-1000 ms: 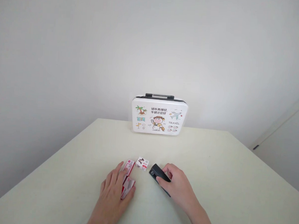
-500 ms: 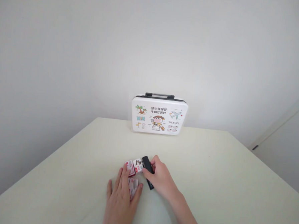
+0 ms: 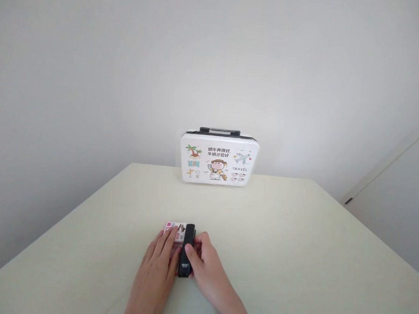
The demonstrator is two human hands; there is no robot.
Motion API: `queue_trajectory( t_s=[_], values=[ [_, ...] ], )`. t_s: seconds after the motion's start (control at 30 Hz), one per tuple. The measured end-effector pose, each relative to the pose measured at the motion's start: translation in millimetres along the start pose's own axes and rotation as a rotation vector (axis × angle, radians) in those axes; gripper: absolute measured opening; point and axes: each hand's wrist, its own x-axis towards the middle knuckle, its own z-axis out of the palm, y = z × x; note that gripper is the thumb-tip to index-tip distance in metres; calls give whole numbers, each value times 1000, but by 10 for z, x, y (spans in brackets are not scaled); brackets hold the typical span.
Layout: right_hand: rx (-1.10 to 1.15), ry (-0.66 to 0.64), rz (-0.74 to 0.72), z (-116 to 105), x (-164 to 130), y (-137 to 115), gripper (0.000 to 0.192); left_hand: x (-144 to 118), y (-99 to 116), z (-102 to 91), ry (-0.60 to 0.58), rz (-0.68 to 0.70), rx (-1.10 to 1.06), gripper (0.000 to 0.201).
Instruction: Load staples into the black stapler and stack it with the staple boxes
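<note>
A black stapler [image 3: 186,255] lies lengthwise on the pale table [image 3: 278,254], pressed against a cluster of small red-and-white staple boxes [image 3: 176,230]. My right hand [image 3: 205,265] rests on the stapler's right side, fingers curled against it. My left hand [image 3: 159,266] lies flat over the boxes, covering most of them; only the far ends of the boxes show. Both hands sit close together near the table's front middle.
A white carry case [image 3: 218,159] with cartoon prints and a black handle stands upright at the table's far edge against the wall. A pale door or panel [image 3: 396,204] is at the right.
My right hand slid the stapler left and turned it lengthwise until it met the boxes. My left hand pushed the boxes together; the separate box joined the cluster.
</note>
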Motion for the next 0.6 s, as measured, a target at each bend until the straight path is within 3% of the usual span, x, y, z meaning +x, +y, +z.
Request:
queue_trajectory(
  t_s=[0.27,0.37,0.47,0.6],
  values=[
    [-34,-79,-17,726,306,-93,31,-137,-910,-174,18,-61,2,57],
    [-54,-89,-25,918,375,-166,35,-170,-1085,-299,-10,-131,9,56],
    [-100,-33,-38,866,337,-239,47,-161,-960,-486,43,-214,-61,54],
    [-334,156,-70,357,103,-251,54,-81,-324,-678,366,-275,-177,47]
  ],
)
